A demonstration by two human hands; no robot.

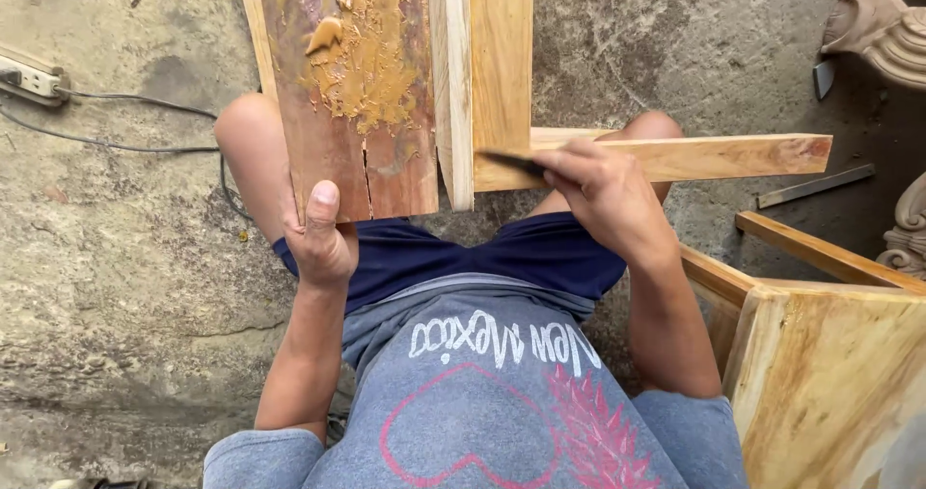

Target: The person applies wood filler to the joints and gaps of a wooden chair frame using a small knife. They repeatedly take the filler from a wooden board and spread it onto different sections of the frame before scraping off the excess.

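I sit on a concrete floor with a wooden frame piece across my knees. My left hand [318, 233] grips the near end of a reddish-brown board [352, 94], thumb on top; the board is cracked and smeared with yellow-brown filler [371, 65]. My right hand [603, 195] pinches a thin dark flat blade [511, 161], its tip resting on the pale upright plank [497, 74] next to the board. A pale crosspiece [733, 154] runs right from that plank, behind my right hand.
A white power strip [29, 79] with grey cables [125, 142] lies at the left. A pale wooden box-like piece [830, 373] stands at the right, carved wooden parts [883, 36] are at the upper right, and a flat metal strip [815, 185] lies on the floor.
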